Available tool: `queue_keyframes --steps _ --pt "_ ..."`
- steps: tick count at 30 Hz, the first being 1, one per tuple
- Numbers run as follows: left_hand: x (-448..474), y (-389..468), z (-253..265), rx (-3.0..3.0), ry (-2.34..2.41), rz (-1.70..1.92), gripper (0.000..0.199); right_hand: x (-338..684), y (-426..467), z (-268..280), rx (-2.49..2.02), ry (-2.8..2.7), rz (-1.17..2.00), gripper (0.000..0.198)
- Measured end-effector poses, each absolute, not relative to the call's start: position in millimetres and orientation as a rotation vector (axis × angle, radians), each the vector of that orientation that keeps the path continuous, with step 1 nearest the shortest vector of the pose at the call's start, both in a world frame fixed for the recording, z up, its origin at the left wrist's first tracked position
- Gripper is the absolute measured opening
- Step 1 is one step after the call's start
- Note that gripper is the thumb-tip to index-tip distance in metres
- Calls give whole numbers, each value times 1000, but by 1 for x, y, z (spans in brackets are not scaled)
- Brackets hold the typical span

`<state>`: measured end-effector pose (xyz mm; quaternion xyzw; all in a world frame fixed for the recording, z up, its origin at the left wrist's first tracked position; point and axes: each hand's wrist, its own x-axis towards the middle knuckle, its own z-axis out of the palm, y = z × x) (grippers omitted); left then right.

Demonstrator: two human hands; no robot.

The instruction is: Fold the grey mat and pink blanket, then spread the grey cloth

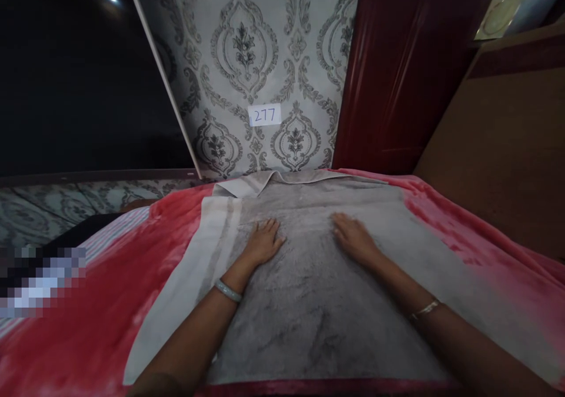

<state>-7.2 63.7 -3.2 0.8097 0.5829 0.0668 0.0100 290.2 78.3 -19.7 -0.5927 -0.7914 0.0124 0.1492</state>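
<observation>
A grey towel (pixel 304 303) with a paler border lies spread over a red and pink plush blanket (pixel 110 285). Its far edge is folded over unevenly near the wall. My left hand (pixel 263 242) rests flat on the towel, left of its middle, fingers spread and pointing away from me. Across from it, my right hand (pixel 352 237) lies on the towel too, somewhat blurred, with its fingers stretched out. Neither hand holds anything. A pale bangle (pixel 228 290) circles my left wrist, and a thin bracelet (pixel 424 310) is on my right forearm.
Patterned wallpaper (pixel 245 44) bearing a paper label "277" (pixel 264 114) rises behind the blanket. A large dark screen (pixel 83 79) stands at the left. On the right are a dark red wooden panel (pixel 388 73) and a brown board-like surface (pixel 507 132). Striped cloth (pixel 117 232) shows at the left.
</observation>
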Motion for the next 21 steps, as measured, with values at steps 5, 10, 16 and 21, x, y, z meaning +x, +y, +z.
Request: queue_keyframes --steps 5,10,16,21 --pt "-8 62 -5 2529 1797 121 60 194 63 -16 -1360 -2648 196 64" --pt "-10 63 -4 2541 1784 73 52 202 72 -25 -1518 -2582 187 64" --pt "-5 63 1 2471 1860 8 60 281 103 -28 -2080 -2254 132 62" --pt "-21 70 6 2319 2008 -3 67 319 107 -34 -2289 -2005 73 63"
